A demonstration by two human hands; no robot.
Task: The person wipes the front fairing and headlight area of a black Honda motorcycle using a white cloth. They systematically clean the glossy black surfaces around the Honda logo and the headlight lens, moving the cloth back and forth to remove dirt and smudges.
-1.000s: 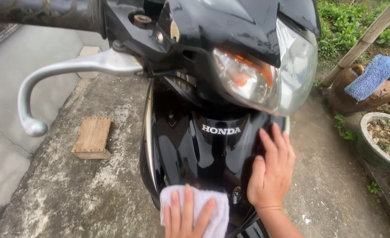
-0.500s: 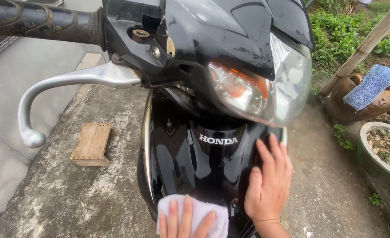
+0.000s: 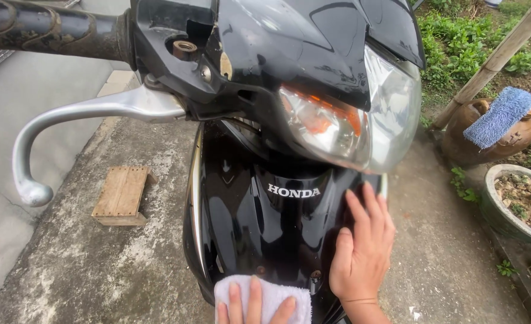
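Observation:
A black motorbike's front cover [image 3: 247, 222] fills the middle of the view, under its headlight [image 3: 361, 126]. My left hand [image 3: 254, 303] presses a white cloth [image 3: 264, 297] against the cover's lower part, at the bottom edge of the frame, with three fingers showing on top of the cloth. Just to its right, my right hand [image 3: 361, 252] lies flat on the cover's right side. Its fingers point up and are spread, and it holds nothing.
The handlebar grip [image 3: 49, 30] and silver brake lever [image 3: 67, 126] stick out at upper left. A small wooden block [image 3: 121, 195] lies on the concrete to the left. At right stand a clay pot with a blue mitt [image 3: 499, 117], a bamboo pole [image 3: 493, 60] and a stone planter [image 3: 514, 204].
The cloth and my left hand have slid a little lower on the cover. My right hand stays flat on the right side and sits slightly lower in view.

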